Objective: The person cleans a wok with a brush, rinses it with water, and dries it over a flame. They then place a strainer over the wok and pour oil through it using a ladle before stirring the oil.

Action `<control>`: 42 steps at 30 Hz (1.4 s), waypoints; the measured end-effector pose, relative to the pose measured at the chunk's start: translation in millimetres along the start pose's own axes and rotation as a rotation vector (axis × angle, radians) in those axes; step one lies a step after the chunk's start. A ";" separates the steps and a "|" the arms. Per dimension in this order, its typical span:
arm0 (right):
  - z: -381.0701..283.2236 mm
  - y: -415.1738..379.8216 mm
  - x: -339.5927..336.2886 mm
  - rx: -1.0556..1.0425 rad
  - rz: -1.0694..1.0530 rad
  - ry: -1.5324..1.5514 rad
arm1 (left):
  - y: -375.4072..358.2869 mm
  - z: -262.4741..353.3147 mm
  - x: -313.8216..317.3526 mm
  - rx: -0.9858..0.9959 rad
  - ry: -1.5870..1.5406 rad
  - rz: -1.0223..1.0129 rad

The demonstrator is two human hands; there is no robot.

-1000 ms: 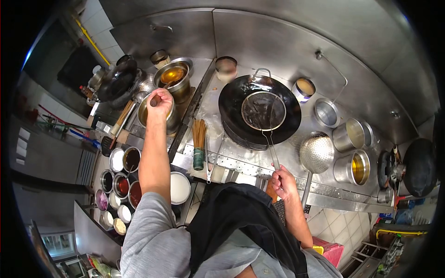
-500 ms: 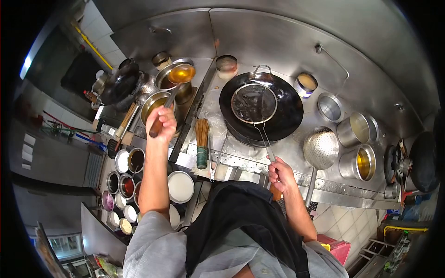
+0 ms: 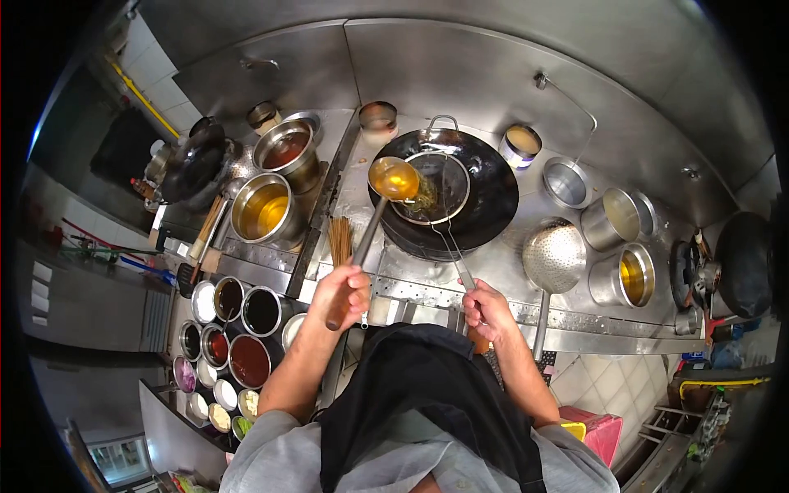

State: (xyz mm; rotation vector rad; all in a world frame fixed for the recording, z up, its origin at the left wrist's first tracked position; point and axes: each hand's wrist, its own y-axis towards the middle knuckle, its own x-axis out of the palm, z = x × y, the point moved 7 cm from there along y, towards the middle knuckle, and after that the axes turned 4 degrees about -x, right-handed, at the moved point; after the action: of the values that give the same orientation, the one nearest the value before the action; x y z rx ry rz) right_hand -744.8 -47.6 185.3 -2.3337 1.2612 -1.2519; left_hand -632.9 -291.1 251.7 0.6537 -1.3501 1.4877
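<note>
My left hand [image 3: 341,296] is closed around the handle of the ladle [image 3: 371,234]. The ladle bowl holds amber liquid [image 3: 399,181] and sits over the left rim of the wok [image 3: 495,182], overlapping the strainer [image 3: 453,182]. My right hand [image 3: 486,311] grips the strainer handle; the mesh ring is positioned over the wok. Liquid also shows within the ring; I cannot tell whether it passes through. The brush [image 3: 339,239] is just beyond my left hand; the perforated scoop [image 3: 555,253] is right of the wok.

1 held ladle [image 3: 394,178], 1 mesh strainer [image 3: 451,187]
</note>
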 end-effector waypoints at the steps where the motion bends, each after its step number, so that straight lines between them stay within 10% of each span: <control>1: -1.1 -0.8 -1.5 -0.005 0.005 -0.001 | 1.7 -5.7 -7.6 -0.003 0.115 0.157; 12: 0.5 -0.2 -17.6 -0.037 0.052 0.030 | -0.3 28.3 -22.1 0.242 1.153 0.345; 22: 0.5 0.8 -12.6 -0.041 0.041 0.075 | -18.2 248.3 -36.0 0.631 1.237 0.846; 28: -3.7 -6.0 -11.5 -0.049 0.058 0.050 | 16.9 325.8 -87.6 0.441 1.126 0.846; 34: -0.7 -8.9 -14.1 -0.044 0.078 0.063 | 67.2 340.7 -126.7 0.245 0.427 0.535; 36: -1.8 -9.3 -13.6 -0.040 0.081 0.066 | 78.8 338.6 -103.0 0.421 -0.167 0.113; 42: -0.2 -11.9 -12.0 -0.032 0.082 0.082 | 74.1 321.9 -65.2 0.460 -0.297 -0.247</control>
State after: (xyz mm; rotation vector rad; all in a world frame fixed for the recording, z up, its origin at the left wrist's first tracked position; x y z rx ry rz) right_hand -741.2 -31.1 184.7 -2.2482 1.3970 -1.3233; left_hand -745.5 -608.1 239.5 1.3296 -1.0903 1.5478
